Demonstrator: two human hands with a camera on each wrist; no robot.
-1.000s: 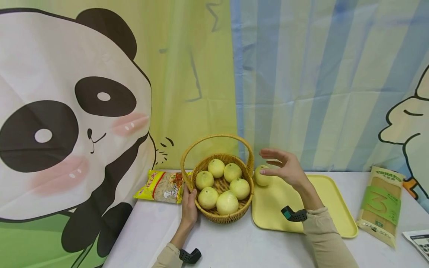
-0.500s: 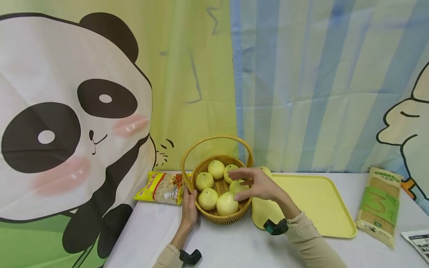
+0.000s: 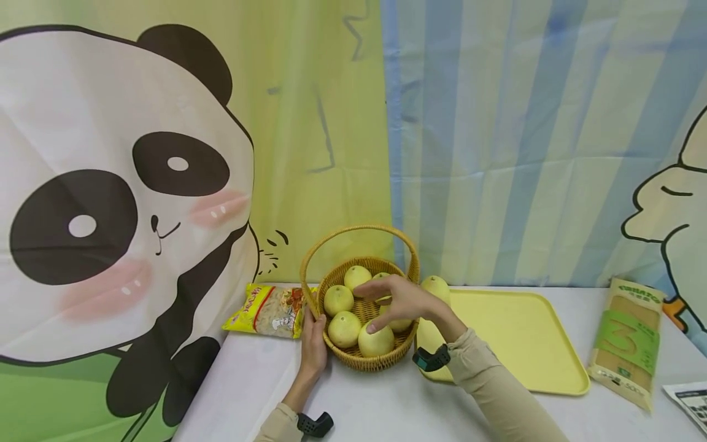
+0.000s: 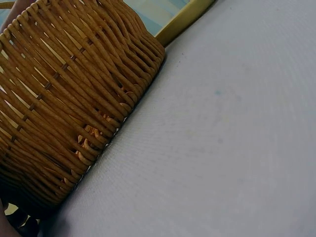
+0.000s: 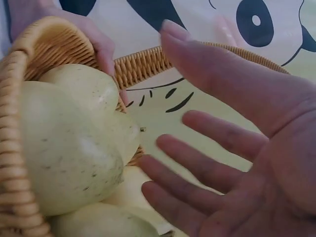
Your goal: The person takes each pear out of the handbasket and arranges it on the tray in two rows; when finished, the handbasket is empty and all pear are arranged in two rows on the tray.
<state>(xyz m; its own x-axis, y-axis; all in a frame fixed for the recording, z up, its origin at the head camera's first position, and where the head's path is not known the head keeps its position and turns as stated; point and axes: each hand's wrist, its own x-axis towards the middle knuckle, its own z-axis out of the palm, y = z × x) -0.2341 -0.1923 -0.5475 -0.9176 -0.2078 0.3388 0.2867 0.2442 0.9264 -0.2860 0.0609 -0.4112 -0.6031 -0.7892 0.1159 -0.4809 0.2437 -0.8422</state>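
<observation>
A wicker basket [image 3: 370, 362] with a tall arched handle stands on the table, with several pale yellow-green melons [image 3: 344, 329] inside. My left hand [image 3: 313, 347] grips its left side, the thumb near the rim. In the left wrist view the woven wall [image 4: 74, 89] fills the upper left, and most of that hand is out of sight. Over the basket's right half hovers my right hand [image 3: 405, 301], fingers spread and holding nothing, hiding part of the melons below. The right wrist view shows its palm [image 5: 256, 197] beside a large speckled melon [image 5: 69, 148].
Right of the basket lies a yellow tray [image 3: 513, 337], with one melon [image 3: 436, 287] at its far left corner. A yellow snack bag [image 3: 270, 310] touches the basket's left side. Farther right are a green-banded noodle packet [image 3: 626, 344] and a printed sheet [image 3: 690, 399]. A curtain hangs behind.
My right hand has moved left from beside the melon at the tray's corner to above the basket. My left hand stays on the basket, and the fruit has not visibly moved.
</observation>
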